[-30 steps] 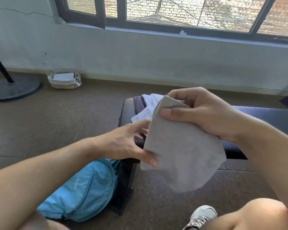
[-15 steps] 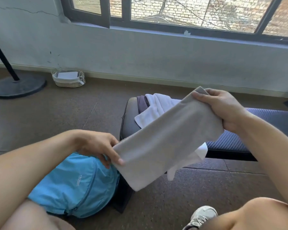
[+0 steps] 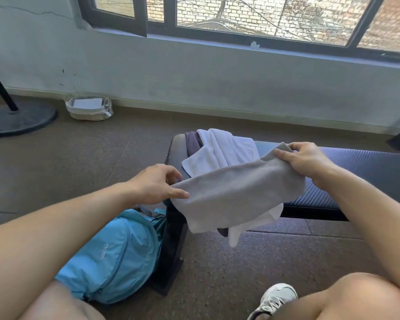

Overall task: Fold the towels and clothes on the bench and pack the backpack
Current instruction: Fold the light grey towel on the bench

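Hands, two. Left hand [image 3: 158, 183] pinches the lower left end of the grey towel between thumb and curled fingers; right hand [image 3: 306, 159] grips the upper right end, fingers curled over the edge.

Grey towel [image 3: 238, 195], one. Folded into a long band, held stretched between both hands, slanting up toward the right, in the air in front of the table's near end.

Table [image 3: 367, 172], one. Dark padded top, black frame beneath.

White towel [image 3: 222, 148], one. Unfolded, heaped on the table's left end, a corner hanging over the near edge below the grey towel.

Dark purple garment [image 3: 192, 143], one. Lies under the white towel at the table's left end; only a strip shows.

Backpack [image 3: 116, 255], one. Light blue, on the floor against the table's leg, top open.

Wicker basket [image 3: 89, 108], one. On the floor by the wall, holding something white.

Round stand base [image 3: 21, 117], one. Black, with a pole, far left on the floor.

White shoe [image 3: 276, 297], one in view.
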